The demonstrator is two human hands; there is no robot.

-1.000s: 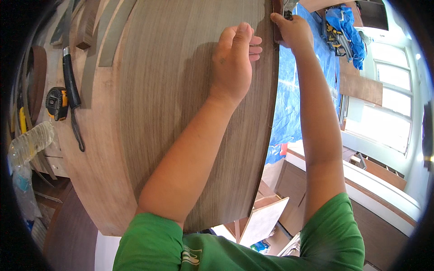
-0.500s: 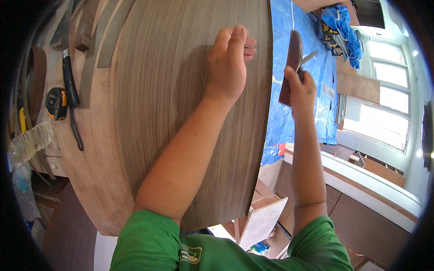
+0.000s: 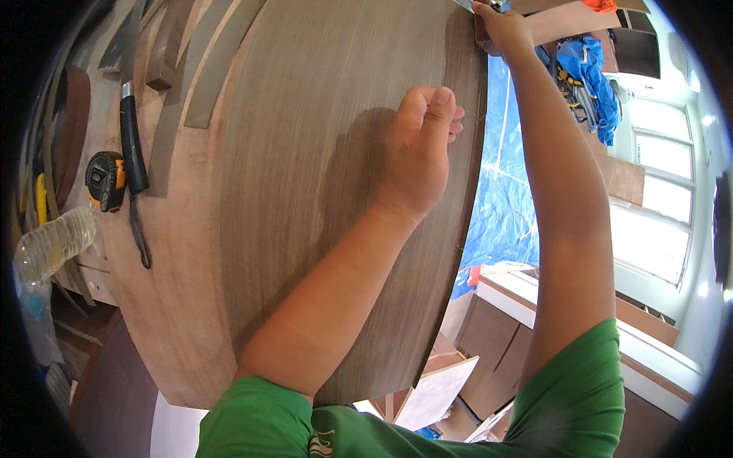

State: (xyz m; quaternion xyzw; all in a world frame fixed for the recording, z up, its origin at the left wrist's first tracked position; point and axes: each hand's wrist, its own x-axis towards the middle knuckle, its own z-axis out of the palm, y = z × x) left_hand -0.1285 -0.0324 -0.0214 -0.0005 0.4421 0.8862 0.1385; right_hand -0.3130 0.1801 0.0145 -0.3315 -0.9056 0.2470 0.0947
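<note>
A wide wood-grain panel (image 3: 305,153) lies before me, greyish brown with fine lines along its length. Over its right half is my left hand (image 3: 418,156), thumb on top and fingers loosely curled; no object shows in it, though the palm is hidden. At the panel's far right edge my right hand (image 3: 505,30) grips a dark brown, flat block-like piece (image 3: 484,34). A bit of metal shows beside that hand at the picture's top rim. The block is partly cut off and covered by the fingers.
Left of the panel lie a black-handled tool (image 3: 132,145), a tape measure (image 3: 105,182), a wood block (image 3: 168,53) and thin strips (image 3: 221,69). A plastic bottle (image 3: 57,244) stands at the far left. Blue sheeting (image 3: 500,206) covers a surface on the right.
My right hand has moved far forward with the brown piece, from above the blue sheeting to the panel's far edge. My left hand has shifted right and slightly nearer. The view has shifted somewhat.
</note>
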